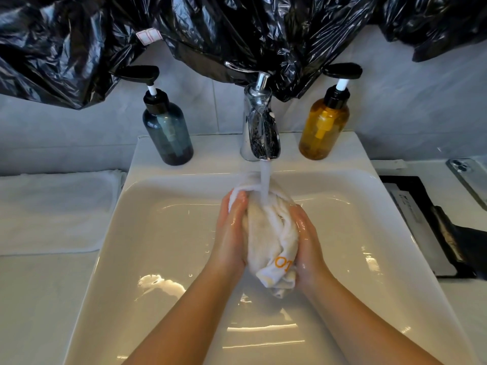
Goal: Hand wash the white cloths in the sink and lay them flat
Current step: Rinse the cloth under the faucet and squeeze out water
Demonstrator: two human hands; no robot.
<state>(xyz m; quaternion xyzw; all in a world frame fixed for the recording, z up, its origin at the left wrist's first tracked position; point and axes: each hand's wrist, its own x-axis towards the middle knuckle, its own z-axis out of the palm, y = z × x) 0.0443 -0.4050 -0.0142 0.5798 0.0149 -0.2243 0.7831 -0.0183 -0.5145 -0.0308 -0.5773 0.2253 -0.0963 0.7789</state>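
Observation:
A wet white cloth (268,238) with orange lettering is bunched into a roll over the middle of the white sink (147,233). My left hand (232,230) grips its left side and my right hand (307,238) grips its right side, both wet. Water runs from the chrome tap (259,125) onto the top of the cloth. A flat white cloth (55,209) lies on the counter left of the sink.
A blue-grey pump bottle (168,133) stands left of the tap and an amber pump bottle (324,125) right of it. Black plastic sheeting (237,30) hangs over the wall above. A black tray (427,225) and a phone (469,177) lie on the right counter.

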